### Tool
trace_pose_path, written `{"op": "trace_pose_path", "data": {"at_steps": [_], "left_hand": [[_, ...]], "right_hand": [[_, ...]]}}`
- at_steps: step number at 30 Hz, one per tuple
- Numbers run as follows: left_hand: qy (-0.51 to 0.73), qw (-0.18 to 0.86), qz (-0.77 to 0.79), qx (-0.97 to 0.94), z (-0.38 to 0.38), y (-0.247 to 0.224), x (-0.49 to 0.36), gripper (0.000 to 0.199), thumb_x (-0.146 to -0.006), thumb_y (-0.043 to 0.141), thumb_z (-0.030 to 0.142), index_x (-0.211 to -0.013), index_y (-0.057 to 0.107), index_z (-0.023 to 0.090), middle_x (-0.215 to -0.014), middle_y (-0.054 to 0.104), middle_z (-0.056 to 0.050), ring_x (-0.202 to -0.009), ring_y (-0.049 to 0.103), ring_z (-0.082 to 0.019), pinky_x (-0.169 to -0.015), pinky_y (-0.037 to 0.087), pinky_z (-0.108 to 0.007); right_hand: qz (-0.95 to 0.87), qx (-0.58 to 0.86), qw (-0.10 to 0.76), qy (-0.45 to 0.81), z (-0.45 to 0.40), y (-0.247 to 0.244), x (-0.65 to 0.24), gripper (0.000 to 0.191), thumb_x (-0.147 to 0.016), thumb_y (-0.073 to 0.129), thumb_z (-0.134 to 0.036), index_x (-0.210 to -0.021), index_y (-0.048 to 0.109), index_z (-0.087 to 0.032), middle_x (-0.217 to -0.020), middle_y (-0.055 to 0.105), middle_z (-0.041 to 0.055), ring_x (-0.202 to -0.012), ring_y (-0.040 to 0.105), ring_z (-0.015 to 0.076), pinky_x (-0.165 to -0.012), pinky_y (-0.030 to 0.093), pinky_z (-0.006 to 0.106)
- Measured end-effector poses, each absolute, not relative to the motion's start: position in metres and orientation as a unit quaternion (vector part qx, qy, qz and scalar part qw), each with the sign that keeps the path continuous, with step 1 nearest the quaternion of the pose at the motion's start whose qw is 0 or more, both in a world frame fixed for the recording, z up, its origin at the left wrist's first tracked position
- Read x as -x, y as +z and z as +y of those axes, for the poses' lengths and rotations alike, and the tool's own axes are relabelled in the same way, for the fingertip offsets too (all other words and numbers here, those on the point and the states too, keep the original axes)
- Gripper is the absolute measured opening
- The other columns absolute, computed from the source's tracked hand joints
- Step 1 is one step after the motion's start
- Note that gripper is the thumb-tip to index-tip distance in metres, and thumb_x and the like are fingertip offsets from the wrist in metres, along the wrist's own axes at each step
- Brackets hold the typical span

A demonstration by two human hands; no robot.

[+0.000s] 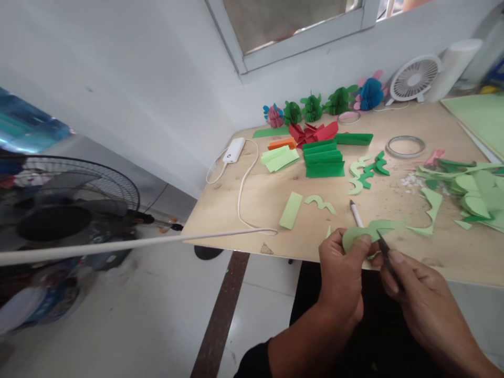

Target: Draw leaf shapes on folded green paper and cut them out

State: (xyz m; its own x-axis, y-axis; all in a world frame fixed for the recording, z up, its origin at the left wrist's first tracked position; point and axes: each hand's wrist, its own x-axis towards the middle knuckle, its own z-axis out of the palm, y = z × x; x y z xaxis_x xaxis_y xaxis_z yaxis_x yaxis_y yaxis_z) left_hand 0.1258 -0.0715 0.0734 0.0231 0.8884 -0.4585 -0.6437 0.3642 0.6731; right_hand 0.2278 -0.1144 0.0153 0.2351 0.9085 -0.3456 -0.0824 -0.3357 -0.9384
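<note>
My left hand (342,268) pinches a light green paper piece (354,239) with a curved outline, over the table's front edge. The thumb lies on top of the paper. In my right hand (417,289) are dark scissors (388,257), their pointed blade against the paper just right of my left thumb. My fingers hide the handles. Just behind the paper lies a white pen (355,214) with a dark tip. Wavy light green cut-outs (321,203) and a light green rectangle (291,210) rest to the left.
Folded dark green strips (323,157) and red folded paper (313,134) lie farther back, before a row of paper figures (313,107). Green scraps (472,194) pile up at right. A tape roll (405,146), small fan (415,79) and white cable (241,194) are on the table.
</note>
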Motion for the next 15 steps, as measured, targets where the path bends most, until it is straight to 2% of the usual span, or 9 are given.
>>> {"op": "trace_pose_path", "data": {"at_steps": [8, 12, 15], "left_hand": [[0.551, 0.708, 0.422, -0.131, -0.0721, 0.0758, -0.1262, 0.023, -0.065, 0.078, 0.024, -0.069, 0.057, 0.015, -0.06, 0.057, 0.001, -0.058, 0.054, -0.01, -0.059, 0.045, -0.022], [0.549, 0.711, 0.422, -0.124, -0.0727, 0.0756, -0.1266, 0.024, -0.064, 0.079, 0.025, -0.068, 0.058, 0.015, -0.061, 0.059, 0.001, -0.058, 0.056, -0.01, -0.063, 0.047, -0.024], [0.552, 0.71, 0.421, -0.116, -0.073, 0.0743, -0.1269, 0.024, -0.064, 0.079, 0.025, -0.071, 0.059, 0.015, -0.064, 0.062, 0.0, -0.061, 0.06, -0.012, -0.064, 0.048, -0.025]], "right_hand": [[-0.352, 0.628, 0.467, 0.514, -0.116, 0.0145, -0.2295, 0.054, -0.086, 0.054, -0.064, -0.052, 0.043, -0.023, -0.055, 0.041, -0.0012, -0.058, 0.041, 0.0136, -0.052, 0.034, 0.028], [-0.375, 0.64, 0.459, 0.489, -0.1141, 0.0179, -0.2297, 0.052, -0.086, 0.053, -0.065, -0.054, 0.048, -0.023, -0.053, 0.041, -0.0012, -0.056, 0.04, 0.0139, -0.051, 0.034, 0.028], [-0.376, 0.647, 0.453, 0.485, -0.1132, 0.0199, -0.229, 0.054, -0.085, 0.054, -0.064, -0.053, 0.046, -0.022, -0.053, 0.04, -0.0018, -0.054, 0.038, 0.0125, -0.05, 0.034, 0.027]]}}
